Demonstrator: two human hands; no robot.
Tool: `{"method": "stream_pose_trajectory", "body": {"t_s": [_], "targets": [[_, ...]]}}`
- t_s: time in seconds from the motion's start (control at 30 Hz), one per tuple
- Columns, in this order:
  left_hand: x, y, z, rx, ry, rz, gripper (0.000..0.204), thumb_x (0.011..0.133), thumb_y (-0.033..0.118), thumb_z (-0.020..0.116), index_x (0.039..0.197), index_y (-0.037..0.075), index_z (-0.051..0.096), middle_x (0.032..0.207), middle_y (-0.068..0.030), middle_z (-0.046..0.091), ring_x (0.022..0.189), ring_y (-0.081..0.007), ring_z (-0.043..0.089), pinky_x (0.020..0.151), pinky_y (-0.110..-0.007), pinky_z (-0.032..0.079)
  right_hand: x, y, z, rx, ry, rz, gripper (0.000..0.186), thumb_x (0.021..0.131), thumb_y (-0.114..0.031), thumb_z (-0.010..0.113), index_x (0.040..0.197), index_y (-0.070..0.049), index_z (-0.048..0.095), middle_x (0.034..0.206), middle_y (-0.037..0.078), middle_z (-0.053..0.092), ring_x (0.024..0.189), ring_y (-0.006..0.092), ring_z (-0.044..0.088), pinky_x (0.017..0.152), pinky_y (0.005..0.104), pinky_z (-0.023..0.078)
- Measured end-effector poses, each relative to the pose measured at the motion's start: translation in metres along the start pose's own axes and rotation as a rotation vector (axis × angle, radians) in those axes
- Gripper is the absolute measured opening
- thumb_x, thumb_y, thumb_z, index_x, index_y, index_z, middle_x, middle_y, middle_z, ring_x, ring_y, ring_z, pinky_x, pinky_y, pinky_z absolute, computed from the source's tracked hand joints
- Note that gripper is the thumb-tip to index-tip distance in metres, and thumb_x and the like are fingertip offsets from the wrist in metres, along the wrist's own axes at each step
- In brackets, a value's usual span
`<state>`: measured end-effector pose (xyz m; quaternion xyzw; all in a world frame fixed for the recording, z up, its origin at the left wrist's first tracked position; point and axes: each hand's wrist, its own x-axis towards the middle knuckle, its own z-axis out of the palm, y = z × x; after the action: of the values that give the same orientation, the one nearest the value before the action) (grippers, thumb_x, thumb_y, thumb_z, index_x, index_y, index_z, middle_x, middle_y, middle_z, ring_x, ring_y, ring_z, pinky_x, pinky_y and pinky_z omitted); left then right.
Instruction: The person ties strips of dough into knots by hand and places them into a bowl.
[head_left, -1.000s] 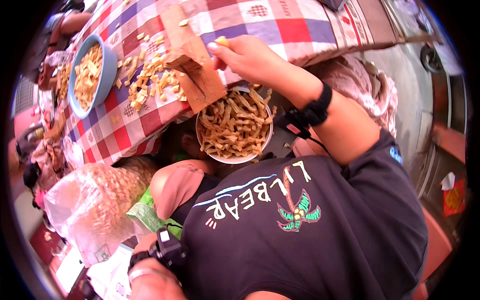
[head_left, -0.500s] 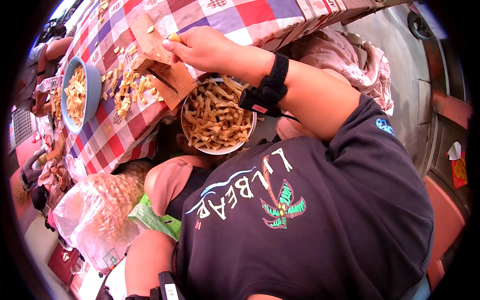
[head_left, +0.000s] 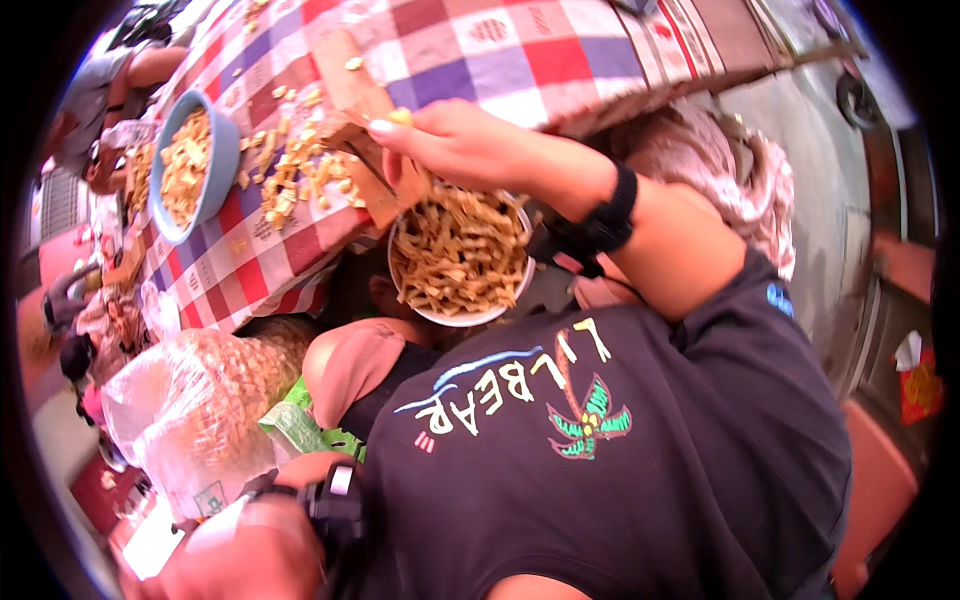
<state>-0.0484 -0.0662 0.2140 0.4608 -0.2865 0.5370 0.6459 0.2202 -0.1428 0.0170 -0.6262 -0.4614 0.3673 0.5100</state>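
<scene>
I see the right hand (head_left: 455,140) pinching a small, pale-yellow piece (head_left: 401,116) between its fingers (head_left: 383,128), partly covered by them, over the wooden board (head_left: 352,82) on the desk (head_left: 460,85). The left hand (head_left: 240,550) is a blur at my lower left, near the clear bag (head_left: 190,400); I cannot tell whether its fingers are open or closed.

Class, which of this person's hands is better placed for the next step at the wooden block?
Probably the right hand: it is at the block, holding a pale piece. The left hand, blurred, is low by the bag, away from the table.
</scene>
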Motion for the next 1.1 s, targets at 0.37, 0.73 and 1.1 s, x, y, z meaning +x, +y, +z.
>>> {"method": "stream_pose_trajectory", "body": {"t_s": [0.37, 0.73, 1.1], "targets": [[-0.137, -0.12, -0.093, 0.347, 0.097, -1.369, 0.03, 0.107, 0.023, 0.052, 0.124, -0.001, 0.057, 0.091, -0.0005, 0.059, 0.081, -0.0078, 0.055, 0.078, -0.025, 0.047, -0.004, -0.022, 0.006, 0.577, -0.201, 0.256, 0.032, 0.105, -0.034, 0.056, 0.103, -0.003, 0.066, 0.083, 0.0, 0.065, 0.068, 0.006, 0.059, 0.062, 0.0214, 0.048], [-0.147, -0.119, -0.135, 0.843, 0.136, -1.3, 0.022, 0.101, 0.02, 0.063, 0.102, -0.002, 0.068, 0.082, 0.0043, 0.058, 0.073, -0.0034, 0.047, 0.065, -0.021, 0.04, 0.014, 0.006, 0.009, 0.429, 0.006, 0.32, 0.015, 0.097, -0.014, 0.071, 0.104, -0.003, 0.065, 0.09, -0.003, 0.064, 0.081, 0.0044, 0.059, 0.073, 0.0212, 0.048], [-0.156, -0.149, -0.155, 1.262, 0.05, -1.244, 0.021, 0.093, 0.021, 0.071, 0.094, 0.001, 0.063, 0.076, -0.0155, 0.067, 0.069, -0.0258, 0.068, 0.063, -0.036, 0.051, 0.029, 0.045, 0.024, -0.077, 0.047, 0.267, 0.013, 0.098, -0.014, 0.069, 0.104, -0.003, 0.065, 0.084, -0.001, 0.066, 0.074, 0.0063, 0.06, 0.068, 0.0238, 0.051]]}}
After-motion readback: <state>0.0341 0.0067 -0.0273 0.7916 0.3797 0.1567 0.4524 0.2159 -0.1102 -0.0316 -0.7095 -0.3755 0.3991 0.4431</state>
